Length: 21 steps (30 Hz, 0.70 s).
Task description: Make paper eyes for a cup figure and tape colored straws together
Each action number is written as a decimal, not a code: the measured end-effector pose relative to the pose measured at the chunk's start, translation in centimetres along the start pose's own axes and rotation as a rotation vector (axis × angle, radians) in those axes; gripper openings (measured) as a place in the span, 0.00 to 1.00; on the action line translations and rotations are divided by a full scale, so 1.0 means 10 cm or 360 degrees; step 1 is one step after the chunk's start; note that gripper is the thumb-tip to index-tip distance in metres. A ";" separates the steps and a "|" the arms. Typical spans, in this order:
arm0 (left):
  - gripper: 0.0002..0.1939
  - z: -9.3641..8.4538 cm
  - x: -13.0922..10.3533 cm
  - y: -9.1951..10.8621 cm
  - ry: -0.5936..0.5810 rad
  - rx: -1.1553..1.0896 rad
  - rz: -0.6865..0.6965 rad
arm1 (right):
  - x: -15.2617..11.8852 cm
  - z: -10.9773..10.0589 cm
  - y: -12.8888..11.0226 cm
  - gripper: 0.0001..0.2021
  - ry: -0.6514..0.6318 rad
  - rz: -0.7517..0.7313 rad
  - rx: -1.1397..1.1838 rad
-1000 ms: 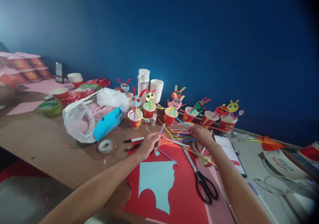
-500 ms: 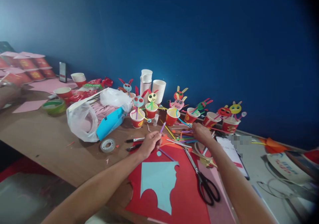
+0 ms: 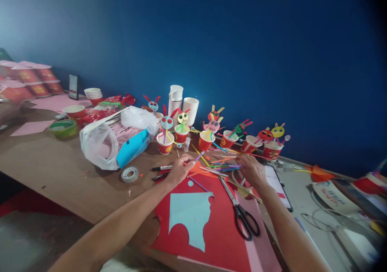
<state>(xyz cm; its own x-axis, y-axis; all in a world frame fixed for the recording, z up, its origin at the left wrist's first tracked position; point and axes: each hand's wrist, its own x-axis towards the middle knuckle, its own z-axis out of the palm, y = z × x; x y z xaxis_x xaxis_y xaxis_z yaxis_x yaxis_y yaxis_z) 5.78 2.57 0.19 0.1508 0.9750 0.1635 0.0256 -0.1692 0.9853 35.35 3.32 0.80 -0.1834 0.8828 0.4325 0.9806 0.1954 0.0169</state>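
Paper rabbits (image 3: pixel 166 122) in cups (image 3: pixel 165 147) look complete; left hand (image 3: pixel 180 170) pinches an unattached purple strip (image 3: pixel 200 155); right hand's (image 3: pixel 252 171) grip, at loose strips (image 3: pixel 222 168), can't be told.

Flat phone with a pale screen (image 3: pixel 277 189), right side: dark digits, "04" the likely reading; the following ones too faint to make out. Upright black-edged phone (image 3: pixel 73 87), far left: red mark on screen, text too small. Curved white piece (image 3: pixel 329 198), far right: blue and red lettering, blurred, unreadable. Shiny red-and-green plastic bag (image 3: pixel 106 105): pale print on green band, illegible. Red paper cup (image 3: pixel 206 144) with white rim: yellow mark, indistinct.
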 end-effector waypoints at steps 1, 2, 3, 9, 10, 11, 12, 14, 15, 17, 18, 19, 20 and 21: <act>0.09 -0.01 0.01 0.03 0.0027 0.0078 0.0048 | 0.00 -0.02 0.00 0.12 -0.0024 0.0042 0.0040; 0.09 -0.03 0.01 0.06 0.0044 0.0121 0.0059 | -0.01 -0.03 0.01 0.12 -0.0049 0.0089 0.0070; 0.10 -0.03 0.01 0.09 0.0048 0.0133 0.0037 | -0.01 -0.05 0.02 0.12 -0.0073 0.0147 0.0109; 0.08 0.04 0.04 0.21 -0.0079 0.0190 -0.0081 | -0.04 -0.04 0.10 0.14 -0.0140 0.0412 0.0450; 0.08 0.06 0.06 0.20 -0.0118 0.0222 -0.0095 | -0.05 -0.02 0.11 0.14 -0.0123 0.0423 0.0489; 0.07 0.09 0.09 0.20 -0.0156 0.0249 -0.0111 | -0.04 0.00 0.11 0.14 -0.0108 0.0442 0.0539; 0.07 0.12 0.12 0.18 -0.0186 0.0272 -0.0126 | -0.04 0.01 0.12 0.14 -0.0093 0.0461 0.0596; 0.06 0.19 0.21 0.15 -0.0232 0.0290 -0.0159 | -0.02 0.05 0.15 0.14 -0.0071 0.0492 0.0725; 0.07 0.23 0.25 0.13 -0.0250 0.0293 -0.0181 | -0.01 0.07 0.16 0.14 -0.0061 0.0509 0.0788; 0.08 0.31 0.34 0.08 -0.0288 0.0299 -0.0236 | 0.00 0.09 0.19 0.14 -0.0034 0.0559 0.0898; 0.08 0.35 0.38 0.06 -0.0304 0.0303 -0.0267 | 0.00 0.10 0.20 0.15 -0.0016 0.0590 0.0943; 0.08 0.38 0.41 0.04 -0.0320 0.0306 -0.0295 | 0.00 0.11 0.21 0.15 0.0003 0.0623 0.0980; 0.07 0.40 0.43 0.02 -0.0333 0.0311 -0.0316 | 0.00 0.12 0.21 0.15 0.0022 0.0653 0.1012; 0.08 0.41 0.44 0.01 -0.0341 0.0316 -0.0326 | 0.00 0.12 0.22 0.14 0.0039 0.0678 0.1040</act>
<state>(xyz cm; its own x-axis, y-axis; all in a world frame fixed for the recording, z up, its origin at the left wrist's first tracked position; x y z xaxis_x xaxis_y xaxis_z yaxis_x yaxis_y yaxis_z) 10.52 6.23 0.82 0.3259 0.9427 -0.0712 0.2652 -0.0189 0.9640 37.37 4.26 -0.25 0.2091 0.9300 0.3023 0.7246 0.0603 -0.6865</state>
